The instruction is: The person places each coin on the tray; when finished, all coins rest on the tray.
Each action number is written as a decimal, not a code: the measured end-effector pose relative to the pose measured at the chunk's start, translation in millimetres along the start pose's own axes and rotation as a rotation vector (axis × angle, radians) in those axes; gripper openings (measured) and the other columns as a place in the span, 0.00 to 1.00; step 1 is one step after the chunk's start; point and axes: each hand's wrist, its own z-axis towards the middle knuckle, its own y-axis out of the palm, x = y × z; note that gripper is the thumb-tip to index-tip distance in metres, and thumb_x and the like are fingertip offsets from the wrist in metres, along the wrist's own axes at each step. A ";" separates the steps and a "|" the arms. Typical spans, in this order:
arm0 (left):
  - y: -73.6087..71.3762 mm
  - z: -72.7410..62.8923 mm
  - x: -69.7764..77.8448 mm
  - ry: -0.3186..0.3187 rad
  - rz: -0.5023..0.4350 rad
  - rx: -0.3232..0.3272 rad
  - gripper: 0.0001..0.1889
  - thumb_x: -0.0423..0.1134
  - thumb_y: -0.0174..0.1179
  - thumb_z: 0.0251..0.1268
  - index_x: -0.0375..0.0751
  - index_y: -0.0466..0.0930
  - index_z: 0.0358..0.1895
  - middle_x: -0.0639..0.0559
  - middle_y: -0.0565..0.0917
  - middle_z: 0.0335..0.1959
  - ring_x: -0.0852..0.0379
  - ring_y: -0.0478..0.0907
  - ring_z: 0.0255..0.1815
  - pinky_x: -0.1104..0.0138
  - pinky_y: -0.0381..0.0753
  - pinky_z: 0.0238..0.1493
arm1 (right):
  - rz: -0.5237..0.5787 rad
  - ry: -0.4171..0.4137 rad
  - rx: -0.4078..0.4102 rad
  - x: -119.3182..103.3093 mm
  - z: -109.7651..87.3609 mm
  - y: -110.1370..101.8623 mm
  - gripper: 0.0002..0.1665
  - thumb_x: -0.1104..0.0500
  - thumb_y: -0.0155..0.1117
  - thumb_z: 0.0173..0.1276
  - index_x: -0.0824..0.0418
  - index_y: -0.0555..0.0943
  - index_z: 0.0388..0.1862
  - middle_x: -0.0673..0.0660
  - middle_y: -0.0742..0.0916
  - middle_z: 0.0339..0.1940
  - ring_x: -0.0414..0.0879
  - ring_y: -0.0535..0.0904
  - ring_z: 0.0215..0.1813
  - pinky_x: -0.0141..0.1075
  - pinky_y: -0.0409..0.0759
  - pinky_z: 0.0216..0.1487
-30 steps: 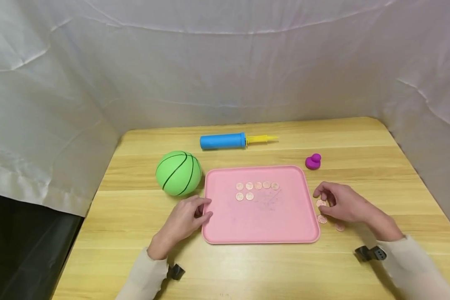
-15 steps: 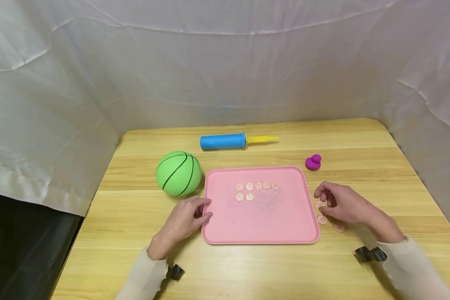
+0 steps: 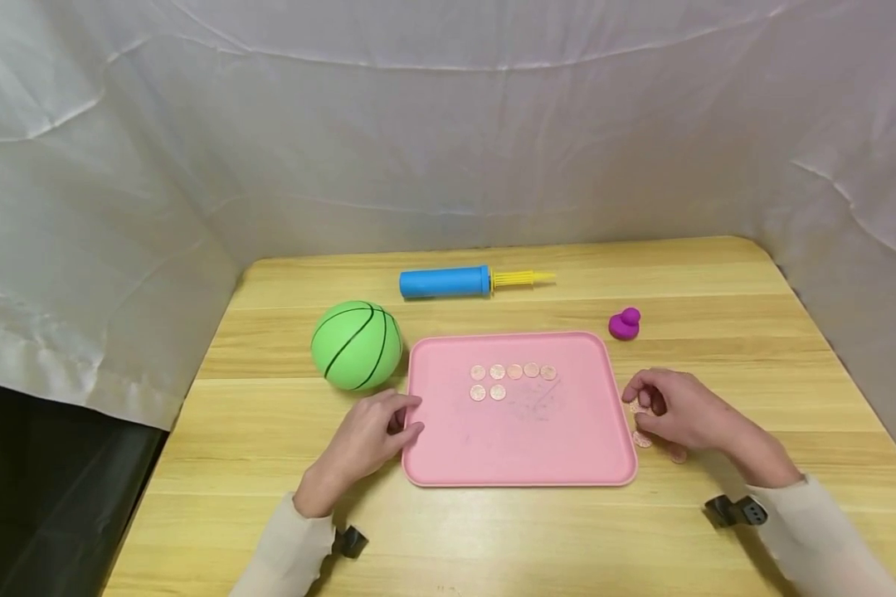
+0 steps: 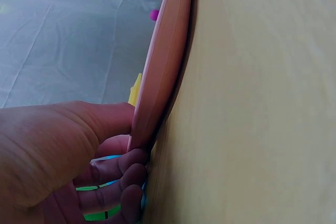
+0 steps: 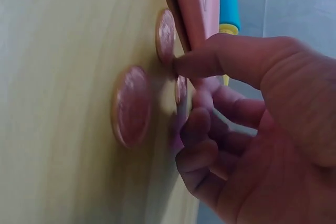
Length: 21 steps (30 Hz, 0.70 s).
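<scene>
My left hand (image 3: 366, 435) grips the left rim of a pink tray (image 3: 518, 481); in the left wrist view its thumb (image 4: 115, 119) lies on the upper edge and curled fingers come beneath. On the tray lies a row of several copper-coloured coins (image 3: 514, 371), with two more below it. Beyond the right rim, my right hand (image 3: 683, 410) is low over the table, thumb and forefinger at either side of a coin (image 5: 181, 88); I cannot tell whether they pinch it. Two other coins lie close by, one near the thumb (image 5: 166, 35), another (image 5: 131, 106) under the hand.
A green ball (image 3: 356, 345) with black lines sits left of the tray, close to the left hand. Behind the tray lies a blue pump (image 3: 444, 282) with a yellow nozzle (image 3: 518, 278). A purple knobbed piece (image 3: 624, 324) stands past the tray's right back corner.
The right forefinger has come down slightly towards the coin and now covers more of it. The left hand, the tray and the coins on it stay as they were.
</scene>
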 end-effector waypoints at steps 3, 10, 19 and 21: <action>-0.2 -0.6 -0.2 -0.001 0.002 0.000 0.16 0.33 0.77 0.66 0.33 0.90 0.54 0.52 0.81 0.32 0.59 0.75 0.33 0.70 0.76 0.37 | -0.055 -0.042 0.062 -0.2 -0.2 -1.8 0.18 0.67 0.79 0.65 0.61 0.81 0.50 0.50 0.80 0.35 0.36 0.71 0.34 0.30 0.73 0.34; -0.1 -0.2 -0.7 -0.006 0.003 -0.004 0.16 0.34 0.76 0.66 0.34 0.90 0.55 0.52 0.81 0.32 0.60 0.74 0.33 0.70 0.76 0.36 | -0.059 -0.048 0.037 -1.6 3.1 -3.5 0.19 0.68 0.77 0.69 0.65 0.80 0.55 0.50 0.82 0.38 0.35 0.75 0.37 0.30 0.79 0.39; -0.3 0.9 -0.9 -0.002 0.008 -0.002 0.16 0.34 0.76 0.66 0.34 0.90 0.55 0.53 0.81 0.32 0.60 0.74 0.33 0.70 0.76 0.37 | -0.091 -0.012 0.041 -0.4 2.8 -5.0 0.19 0.65 0.79 0.69 0.65 0.80 0.53 0.48 0.81 0.33 0.33 0.71 0.33 0.30 0.74 0.35; -0.1 0.6 -1.0 -0.001 0.007 -0.006 0.16 0.34 0.76 0.66 0.34 0.90 0.55 0.52 0.81 0.32 0.60 0.74 0.34 0.70 0.76 0.37 | -0.079 -0.011 0.025 -0.8 2.2 -3.7 0.17 0.65 0.77 0.70 0.66 0.80 0.53 0.48 0.82 0.34 0.33 0.72 0.33 0.30 0.75 0.35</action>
